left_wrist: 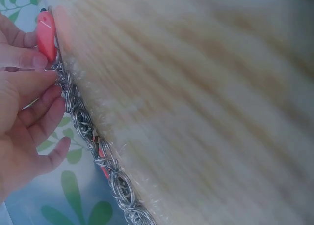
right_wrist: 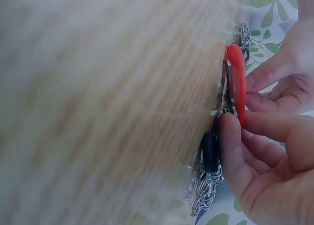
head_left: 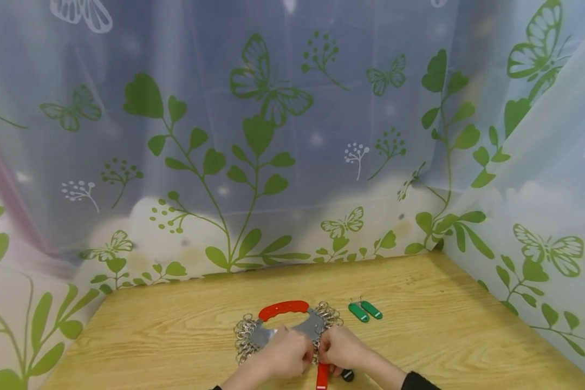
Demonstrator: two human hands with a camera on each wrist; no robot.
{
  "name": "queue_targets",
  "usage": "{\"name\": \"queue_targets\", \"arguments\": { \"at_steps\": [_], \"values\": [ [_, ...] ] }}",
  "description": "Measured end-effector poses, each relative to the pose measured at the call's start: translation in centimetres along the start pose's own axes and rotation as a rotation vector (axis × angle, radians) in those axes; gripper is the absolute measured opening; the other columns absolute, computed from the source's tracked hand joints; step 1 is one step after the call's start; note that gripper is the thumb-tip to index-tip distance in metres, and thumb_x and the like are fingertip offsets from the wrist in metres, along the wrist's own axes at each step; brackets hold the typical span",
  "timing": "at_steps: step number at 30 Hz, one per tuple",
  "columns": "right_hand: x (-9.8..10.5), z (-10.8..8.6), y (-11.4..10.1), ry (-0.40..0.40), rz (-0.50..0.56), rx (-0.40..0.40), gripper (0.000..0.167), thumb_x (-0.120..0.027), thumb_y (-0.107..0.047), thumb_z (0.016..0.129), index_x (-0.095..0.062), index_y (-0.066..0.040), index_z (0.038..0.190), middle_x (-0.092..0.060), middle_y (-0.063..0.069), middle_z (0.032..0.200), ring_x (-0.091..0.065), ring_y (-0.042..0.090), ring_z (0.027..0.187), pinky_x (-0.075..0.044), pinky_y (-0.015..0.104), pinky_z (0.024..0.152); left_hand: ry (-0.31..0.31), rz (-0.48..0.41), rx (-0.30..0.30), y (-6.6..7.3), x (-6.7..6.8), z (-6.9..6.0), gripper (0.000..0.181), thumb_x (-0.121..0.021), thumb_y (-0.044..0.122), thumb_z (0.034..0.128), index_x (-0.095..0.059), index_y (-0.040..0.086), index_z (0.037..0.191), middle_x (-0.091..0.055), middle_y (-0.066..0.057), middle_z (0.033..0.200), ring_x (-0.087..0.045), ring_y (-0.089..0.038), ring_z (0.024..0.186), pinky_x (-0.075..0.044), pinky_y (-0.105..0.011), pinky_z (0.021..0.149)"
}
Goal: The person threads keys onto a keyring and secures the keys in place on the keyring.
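A grey metal plate [head_left: 311, 326] with a red handle [head_left: 284, 310] lies on the table, many split rings [head_left: 245, 338] bunched along both sides. My right hand [head_left: 343, 349] pinches a red key tag [head_left: 323, 376] by its ring end, at the plate's right-hand rings. Against it, my left hand [head_left: 288, 355] pinches at the rings [left_wrist: 77, 112] with thumb and index finger, its other fingers spread loosely in the left wrist view. Just under my right hand is a black key tag [right_wrist: 210, 151]. The exact contact between tag and ring is hidden by fingertips.
Two green key tags [head_left: 358, 312] lie side by side to the right of the plate. The wooden table [head_left: 175, 319] is bounded at the back and right by a curtain [head_left: 273, 216] printed with leaves and butterflies.
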State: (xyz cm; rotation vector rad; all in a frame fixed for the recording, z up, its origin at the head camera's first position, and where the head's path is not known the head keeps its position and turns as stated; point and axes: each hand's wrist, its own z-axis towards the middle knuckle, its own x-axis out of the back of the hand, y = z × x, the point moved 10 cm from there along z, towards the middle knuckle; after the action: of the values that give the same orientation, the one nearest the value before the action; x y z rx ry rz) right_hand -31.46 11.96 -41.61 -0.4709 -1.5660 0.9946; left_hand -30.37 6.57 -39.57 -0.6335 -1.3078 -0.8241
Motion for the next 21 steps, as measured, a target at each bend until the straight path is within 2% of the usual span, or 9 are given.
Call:
{"name": "queue_targets", "arguments": {
  "at_steps": [6, 12, 14, 18, 20, 21],
  "values": [
    [0.1, 0.1, 0.0, 0.011, -0.075, 0.006, 0.019, -0.066, 0.006, 0.072, -0.059, -0.006, 0.058, -0.053, -0.001, 0.048, -0.052, 0.007, 0.038, -0.046, 0.025, 0.038, 0.020, 0.030, -0.005, 0.0, -0.2, -0.1, 0.018, -0.070, 0.011, 0.0688, -0.061, 0.023, 0.059, -0.048, 0.017, 0.059, -0.045, 0.001, 0.057, -0.041, -0.034, 0.068],
    [-0.3, 0.0, 0.0, -0.016, -0.109, 0.020, 0.019, -0.065, 0.006, 0.072, -0.061, -0.005, 0.057, -0.053, -0.003, 0.046, -0.050, 0.005, 0.037, -0.044, 0.024, 0.037, 0.001, 0.001, 0.007, -0.3, -0.6, -0.2, 0.015, -0.071, 0.015, 0.0702, -0.064, 0.025, 0.062, -0.052, 0.019, 0.060, -0.047, 0.002, 0.059, -0.039, -0.029, 0.064],
    [-0.3, 0.0, -0.2, -0.020, -0.116, 0.029, 0.019, -0.064, 0.006, 0.071, -0.061, -0.005, 0.056, -0.051, -0.004, 0.045, -0.049, 0.005, 0.037, -0.044, 0.023, 0.037, -0.027, -0.085, 0.039, -0.8, -0.7, -0.2, 0.012, -0.071, 0.016, 0.0727, -0.066, 0.024, 0.065, -0.053, 0.019, 0.062, -0.048, 0.002, 0.060, -0.041, -0.026, 0.063],
    [-0.3, -0.1, -0.4, -0.024, -0.117, 0.041, 0.019, -0.063, 0.007, 0.071, -0.061, -0.005, 0.056, -0.050, -0.005, 0.045, -0.048, 0.006, 0.037, -0.042, 0.022, 0.037, -0.062, -0.321, 0.137, -2.4, -0.4, -0.8, 0.007, -0.070, 0.014, 0.0780, -0.068, 0.018, 0.073, -0.057, 0.016, 0.066, -0.050, 0.002, 0.061, -0.043, -0.019, 0.059],
    [-0.3, -0.2, -0.4, -0.030, -0.106, 0.033, 0.019, -0.063, 0.007, 0.072, -0.061, -0.005, 0.058, -0.051, -0.003, 0.046, -0.049, 0.007, 0.038, -0.043, 0.023, 0.037, -0.065, -0.390, 0.165, -3.1, 0.0, -1.1, 0.007, -0.070, 0.012, 0.0792, -0.068, 0.016, 0.074, -0.058, 0.015, 0.067, -0.051, 0.002, 0.061, -0.043, -0.018, 0.057],
    [-0.2, -0.3, -0.4, -0.035, -0.098, 0.033, 0.018, -0.063, 0.007, 0.072, -0.061, -0.005, 0.059, -0.052, -0.001, 0.047, -0.050, 0.008, 0.039, -0.043, 0.023, 0.038, -0.060, -0.397, 0.160, -3.2, 0.2, -1.2, 0.007, -0.069, 0.011, 0.0790, -0.068, 0.016, 0.074, -0.058, 0.014, 0.067, -0.051, 0.002, 0.061, -0.043, -0.018, 0.058]
  ]
}}
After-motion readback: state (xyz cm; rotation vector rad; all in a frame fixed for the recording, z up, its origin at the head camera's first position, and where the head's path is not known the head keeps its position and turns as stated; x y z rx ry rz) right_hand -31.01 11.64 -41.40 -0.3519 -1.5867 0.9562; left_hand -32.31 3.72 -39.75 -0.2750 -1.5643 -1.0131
